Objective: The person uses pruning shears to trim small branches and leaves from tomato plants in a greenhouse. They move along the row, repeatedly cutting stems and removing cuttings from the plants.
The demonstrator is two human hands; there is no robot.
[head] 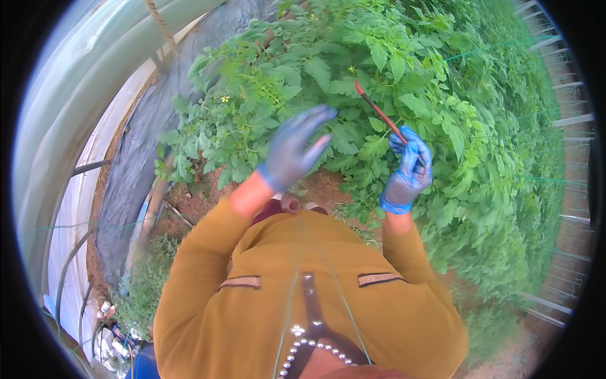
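Note:
My right hand [408,173], in a thin blue glove, grips a slender paintbrush [384,115] near the lower end of its reddish handle. The brush's red-tinted tip points up and to the left, close to the leaves of the tomato plants [326,71]. Also gloved in blue, my left hand [299,148] hovers in front of the same foliage, blurred. Its fingers are stretched out with the thumb apart, and nothing shows in it. Small yellow flowers [224,99] dot the plants, one of them [352,69] just above the brush tip.
Dense tomato foliage [497,156] runs along the right. At the left are dark plastic sheeting [128,161] and the greenhouse's curved plastic wall [61,109]. Bare soil [326,185] shows below the plants. Thin green strings [502,47] cross the space. Litter [111,343] lies at lower left.

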